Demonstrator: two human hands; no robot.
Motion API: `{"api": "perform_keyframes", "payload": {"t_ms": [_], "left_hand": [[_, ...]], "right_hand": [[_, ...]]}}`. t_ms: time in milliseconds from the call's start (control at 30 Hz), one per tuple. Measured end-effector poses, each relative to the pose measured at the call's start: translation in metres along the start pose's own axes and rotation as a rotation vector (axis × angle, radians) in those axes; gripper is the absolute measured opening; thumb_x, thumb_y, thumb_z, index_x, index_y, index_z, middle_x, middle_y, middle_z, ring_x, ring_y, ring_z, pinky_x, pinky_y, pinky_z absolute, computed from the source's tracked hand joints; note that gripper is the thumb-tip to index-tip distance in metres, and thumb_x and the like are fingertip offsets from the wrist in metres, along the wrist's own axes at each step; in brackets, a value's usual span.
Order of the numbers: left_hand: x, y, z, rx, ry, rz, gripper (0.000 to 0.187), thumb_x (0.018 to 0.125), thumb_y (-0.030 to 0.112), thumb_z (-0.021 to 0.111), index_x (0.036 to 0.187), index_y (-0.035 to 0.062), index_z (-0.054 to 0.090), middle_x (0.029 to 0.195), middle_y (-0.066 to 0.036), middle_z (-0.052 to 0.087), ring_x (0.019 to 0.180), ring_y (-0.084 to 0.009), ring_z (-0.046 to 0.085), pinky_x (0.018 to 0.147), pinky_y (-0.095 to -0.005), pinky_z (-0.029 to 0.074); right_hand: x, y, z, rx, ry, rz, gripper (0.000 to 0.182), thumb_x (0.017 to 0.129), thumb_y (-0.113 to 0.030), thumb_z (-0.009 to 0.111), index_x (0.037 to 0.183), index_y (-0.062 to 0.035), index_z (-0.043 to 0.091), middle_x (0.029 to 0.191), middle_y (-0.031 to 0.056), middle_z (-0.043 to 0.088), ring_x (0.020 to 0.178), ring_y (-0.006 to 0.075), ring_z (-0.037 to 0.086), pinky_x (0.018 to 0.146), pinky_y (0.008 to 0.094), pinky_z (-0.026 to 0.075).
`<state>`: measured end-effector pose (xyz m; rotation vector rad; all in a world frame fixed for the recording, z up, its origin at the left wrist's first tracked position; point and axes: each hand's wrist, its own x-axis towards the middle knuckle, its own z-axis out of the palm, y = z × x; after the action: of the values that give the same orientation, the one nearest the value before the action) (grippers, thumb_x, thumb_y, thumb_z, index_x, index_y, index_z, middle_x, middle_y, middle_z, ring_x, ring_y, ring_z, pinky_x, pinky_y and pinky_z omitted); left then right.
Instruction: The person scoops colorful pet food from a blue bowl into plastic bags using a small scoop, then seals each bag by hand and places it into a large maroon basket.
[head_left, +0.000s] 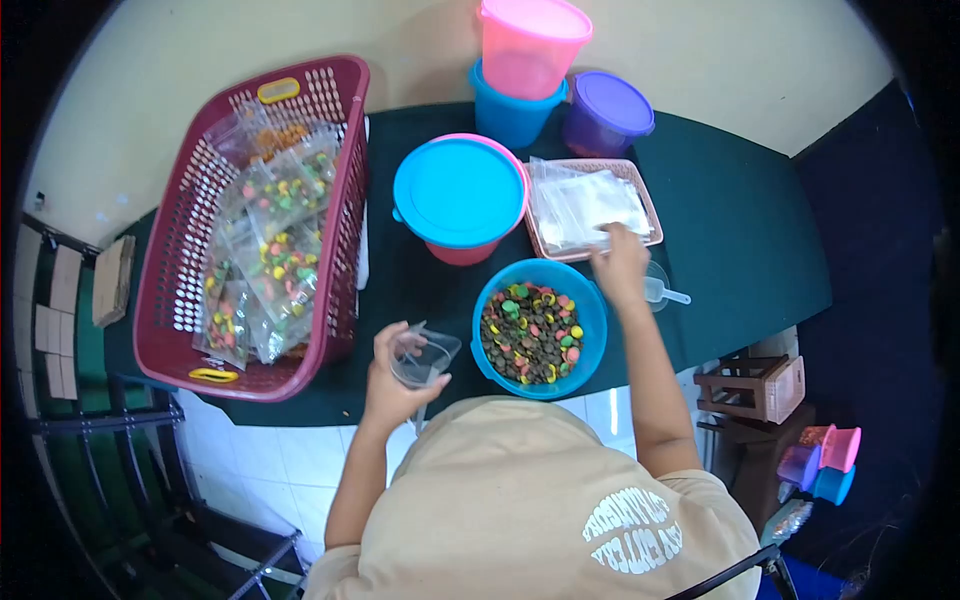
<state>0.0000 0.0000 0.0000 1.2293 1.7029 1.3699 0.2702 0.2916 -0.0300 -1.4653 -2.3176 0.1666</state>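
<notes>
My left hand [390,385] is closed round a clear plastic funnel-like cup [422,362], held near the table's front edge beside the maroon basket. My right hand [622,265] reaches over the front edge of a small pink basket [537,222]. Its bent fingers touch the clear plastic bags [590,208] stacked there, with thumb and fingers apart. Between my hands stands a blue tub [597,330] of dark, pink, yellow and green button-shaped pieces [530,335]. A clear scoop [660,290] lies just right of my right wrist.
A large maroon basket [345,220] with several filled bags [285,255] stands at the left. A blue-lidded tub [460,190] sits mid-table; pink [530,50], blue [515,110] and purple [607,115] tubs are against the wall. A wooden stool [750,390] stands right of the table.
</notes>
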Motion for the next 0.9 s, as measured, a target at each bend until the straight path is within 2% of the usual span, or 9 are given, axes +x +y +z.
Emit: {"api": "perform_keyframes", "payload": {"t_ms": [33, 100, 167, 333, 467, 633, 733, 833, 900], "left_hand": [[0.002, 0.005, 0.002, -0.013, -0.009, -0.053, 0.085, 0.06, 0.007, 0.082, 0.13, 0.011, 0.034, 0.103, -0.01, 0.057, 0.096, -0.0181, 0.056, 0.088, -0.0352, 0.046], [0.004, -0.001, 0.014, -0.055, -0.033, -0.122, 0.083, 0.061, 0.005, 0.081, 0.13, 0.01, 0.034, 0.1, -0.008, 0.057, 0.088, -0.0163, 0.055, 0.083, -0.0341, 0.047], [0.016, 0.001, 0.021, -0.084, -0.063, -0.192, 0.08, 0.063, 0.005, 0.08, 0.129, 0.0097, 0.034, 0.099, -0.008, 0.058, 0.087, -0.0159, 0.056, 0.081, -0.0331, 0.048], [0.041, -0.002, 0.041, -0.155, -0.108, -0.305, 0.077, 0.066, 0.004, 0.078, 0.129, 0.0096, 0.034, 0.099, -0.007, 0.058, 0.088, -0.0151, 0.058, 0.081, -0.0322, 0.048], [0.051, -0.005, 0.043, -0.311, -0.124, -0.389, 0.074, 0.069, 0.004, 0.077, 0.129, 0.0106, 0.034, 0.102, -0.008, 0.059, 0.09, -0.0155, 0.059, 0.083, -0.032, 0.047], [0.057, -0.009, 0.041, -0.479, -0.172, -0.503, 0.071, 0.073, 0.006, 0.076, 0.13, 0.0113, 0.034, 0.108, -0.011, 0.061, 0.096, -0.0173, 0.06, 0.087, -0.0342, 0.047], [0.058, -0.01, 0.043, -0.52, -0.178, -0.538, 0.069, 0.074, 0.009, 0.075, 0.129, 0.0114, 0.035, 0.108, -0.01, 0.06, 0.099, -0.0176, 0.058, 0.088, -0.0345, 0.046], [0.061, -0.016, 0.044, -0.599, -0.177, -0.568, 0.068, 0.073, 0.012, 0.076, 0.129, 0.0114, 0.036, 0.106, -0.01, 0.059, 0.1, -0.0177, 0.056, 0.088, -0.0339, 0.045], [0.063, -0.016, 0.045, -0.604, -0.186, -0.555, 0.069, 0.072, 0.012, 0.077, 0.128, 0.0114, 0.037, 0.106, -0.009, 0.059, 0.099, -0.0175, 0.056, 0.087, -0.0335, 0.045]], "right_hand": [[-0.013, 0.027, -0.008, -0.216, 0.03, 0.122, 0.05, 0.077, -0.031, 0.071, 0.119, -0.0114, 0.053, 0.126, 0.0075, 0.052, 0.115, 0.0303, 0.047, 0.09, 0.0527, 0.038], [-0.043, 0.082, -0.022, -0.405, -0.114, 0.398, 0.061, 0.077, -0.036, 0.071, 0.128, -0.0148, 0.046, 0.135, 0.0049, 0.045, 0.122, 0.0279, 0.044, 0.094, 0.064, 0.033], [-0.053, 0.113, -0.035, -0.492, -0.169, 0.515, 0.061, 0.08, -0.038, 0.069, 0.131, -0.0168, 0.044, 0.136, 0.0056, 0.045, 0.124, 0.028, 0.045, 0.096, 0.0677, 0.03], [-0.065, 0.146, -0.039, -0.369, -0.429, 0.622, 0.048, 0.083, -0.041, 0.065, 0.121, -0.0144, 0.051, 0.123, 0.0091, 0.057, 0.11, 0.0305, 0.057, 0.092, 0.0592, 0.039], [-0.073, 0.17, -0.015, -0.248, -0.512, 0.661, 0.04, 0.083, -0.039, 0.066, 0.112, -0.014, 0.054, 0.116, 0.0079, 0.059, 0.11, 0.0304, 0.057, 0.089, 0.0536, 0.043], [-0.076, 0.15, -0.018, -0.526, -0.297, 0.423, 0.033, 0.083, -0.036, 0.066, 0.105, -0.0132, 0.056, 0.107, 0.0075, 0.059, 0.106, 0.0299, 0.058, 0.08, 0.048, 0.047], [-0.078, 0.163, -0.012, -0.501, -0.203, 0.34, 0.03, 0.085, -0.034, 0.064, 0.104, -0.012, 0.055, 0.104, 0.0089, 0.062, 0.101, 0.0301, 0.06, 0.077, 0.0492, 0.047], [-0.072, 0.173, -0.007, -0.356, -0.36, 0.457, 0.025, 0.088, -0.029, 0.061, 0.103, -0.009, 0.055, 0.096, 0.012, 0.065, 0.091, 0.0326, 0.063, 0.076, 0.0479, 0.047], [-0.074, 0.171, -0.009, -0.327, -0.299, 0.434, 0.022, 0.089, -0.025, 0.059, 0.101, -0.0073, 0.055, 0.092, 0.0136, 0.065, 0.087, 0.0339, 0.063, 0.075, 0.0468, 0.047]]}}
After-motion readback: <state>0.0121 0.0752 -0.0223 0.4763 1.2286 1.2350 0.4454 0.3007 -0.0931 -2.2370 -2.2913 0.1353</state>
